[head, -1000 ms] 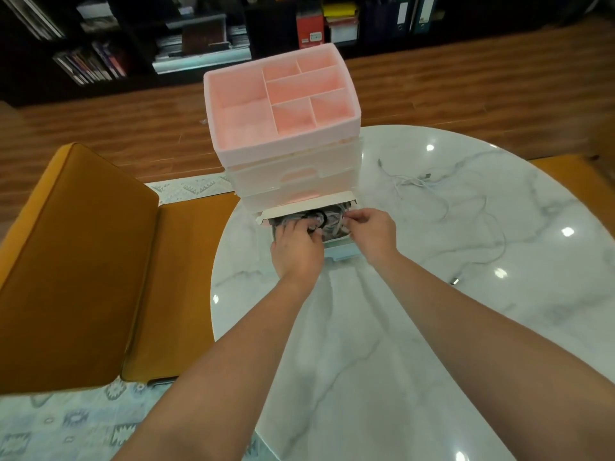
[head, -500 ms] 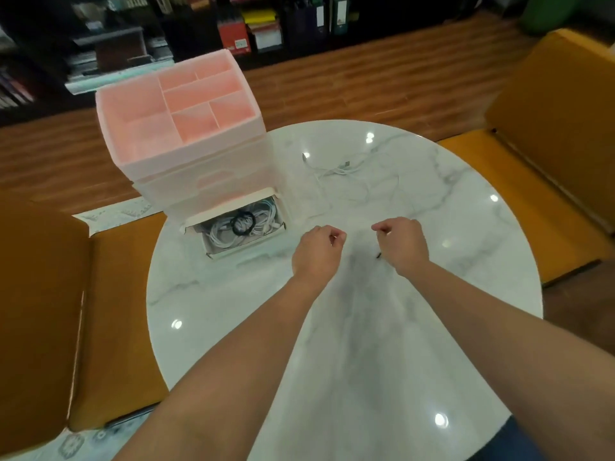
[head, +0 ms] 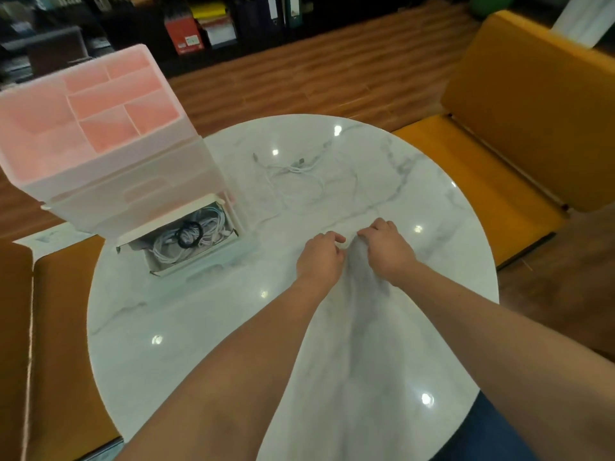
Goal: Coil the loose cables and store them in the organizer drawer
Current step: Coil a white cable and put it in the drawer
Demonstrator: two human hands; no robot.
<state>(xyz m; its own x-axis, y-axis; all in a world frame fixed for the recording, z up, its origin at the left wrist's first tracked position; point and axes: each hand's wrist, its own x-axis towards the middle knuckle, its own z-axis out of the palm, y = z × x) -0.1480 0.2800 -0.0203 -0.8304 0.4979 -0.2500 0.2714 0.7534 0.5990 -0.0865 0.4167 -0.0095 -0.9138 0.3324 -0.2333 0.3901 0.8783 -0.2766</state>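
Fingers point(head: 336, 237) of the left hand point(head: 320, 257) curl inward, tips pressed together, and those of the right hand point(head: 387, 249) curl the same way; the two hands sit just beside each other over the round marble worktop point(head: 186, 327). Whether they pinch a strand of the white cable cannot be told. Loose white cables point(head: 299, 171) sprawl on the worktop beyond the hands, one strand running toward them. At the left stands the pink organizer point(head: 100, 154), its bottom drawer point(head: 196, 257) pulled out, with coiled white cables point(head: 199, 231) and a black band point(head: 189, 233) inside. Orange seats point(head: 519, 104) flank the worktop.
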